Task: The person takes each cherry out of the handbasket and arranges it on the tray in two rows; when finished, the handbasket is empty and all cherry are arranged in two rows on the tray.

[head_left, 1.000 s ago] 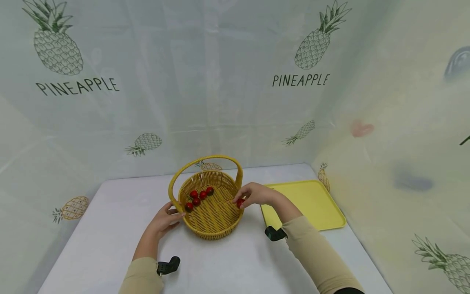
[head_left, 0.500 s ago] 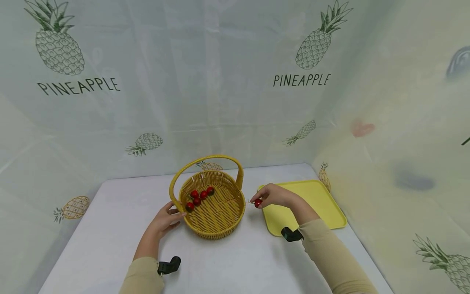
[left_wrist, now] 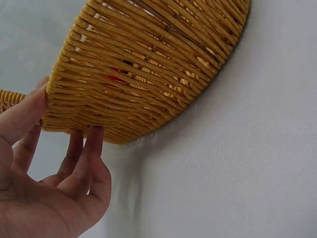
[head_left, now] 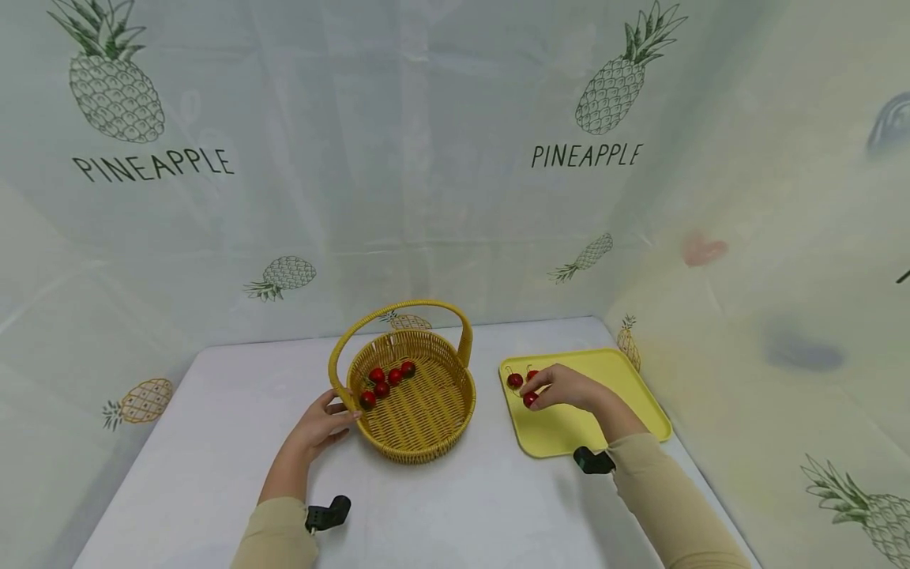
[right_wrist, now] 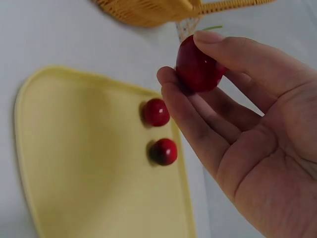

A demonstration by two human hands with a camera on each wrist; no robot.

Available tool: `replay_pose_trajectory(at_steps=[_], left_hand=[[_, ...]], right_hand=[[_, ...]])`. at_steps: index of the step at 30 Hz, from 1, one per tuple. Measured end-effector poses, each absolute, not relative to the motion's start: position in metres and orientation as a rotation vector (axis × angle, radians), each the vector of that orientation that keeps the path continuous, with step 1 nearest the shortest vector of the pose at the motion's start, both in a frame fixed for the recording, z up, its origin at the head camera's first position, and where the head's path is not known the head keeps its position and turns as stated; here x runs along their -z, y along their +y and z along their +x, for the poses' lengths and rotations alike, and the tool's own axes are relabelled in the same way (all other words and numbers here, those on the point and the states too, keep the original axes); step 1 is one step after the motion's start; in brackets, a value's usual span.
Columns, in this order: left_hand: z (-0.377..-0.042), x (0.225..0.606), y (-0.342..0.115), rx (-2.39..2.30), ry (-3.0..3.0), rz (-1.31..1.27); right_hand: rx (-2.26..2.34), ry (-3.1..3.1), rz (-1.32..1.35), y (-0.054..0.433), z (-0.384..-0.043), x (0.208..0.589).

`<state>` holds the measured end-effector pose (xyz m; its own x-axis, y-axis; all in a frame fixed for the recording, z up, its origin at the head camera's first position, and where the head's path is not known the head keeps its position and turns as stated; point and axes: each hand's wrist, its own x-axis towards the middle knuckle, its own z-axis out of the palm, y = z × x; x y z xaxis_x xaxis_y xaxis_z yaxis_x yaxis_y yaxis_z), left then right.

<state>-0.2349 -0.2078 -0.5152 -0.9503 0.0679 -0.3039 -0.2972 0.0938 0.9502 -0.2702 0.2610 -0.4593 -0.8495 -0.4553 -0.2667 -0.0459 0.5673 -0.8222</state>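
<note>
Moving right hand [head_left: 569,389] toward 3 o'clock since half a second ago, carrying the held cherry [head_left: 530,400] from the gap beside the basket [head_left: 426,423] to over the 9 o'clock part of the yellow tray [head_left: 562,435]. Keeping left hand [head_left: 325,423] at the same spot on the basket.

Pinching the held cherry between right thumb and fingertips, leaving the palm partly open; holding it raised, judging by the right wrist view. Seeing its green stem [right_wrist: 214,27] there, poking out toward 1 o'clock.

Gripping the basket's rim at about 8 o'clock with left hand, setting thumb at the edge and pressing bent fingertips against the woven wall.

Counting two tray cherries [head_left: 515,380] near the yellow tray's 10 o'clock corner, lying just beyond the held cherry. Counting five basket cherries [head_left: 381,390] inside the basket, grouping toward 10 o'clock. Noting the handle [head_left: 465,341] arching from 9 to 2 o'clock.

Finding the yellow tray near the basket, at its 3 o'clock, both resting on a white table [head_left: 441,521]. Facing a pale pineapple-printed sheet [head_left: 355,158] at 12 o'clock.
</note>
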Motion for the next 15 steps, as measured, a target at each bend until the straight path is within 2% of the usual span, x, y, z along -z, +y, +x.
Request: replay_pose_trajectory(at_steps=[15], left_hand=[[-0.234,0.513,-0.208,-1.931,2.1,-0.263]], right_hand=[[1.405,2.48,-0.09,0.284,-0.279,0.479]])
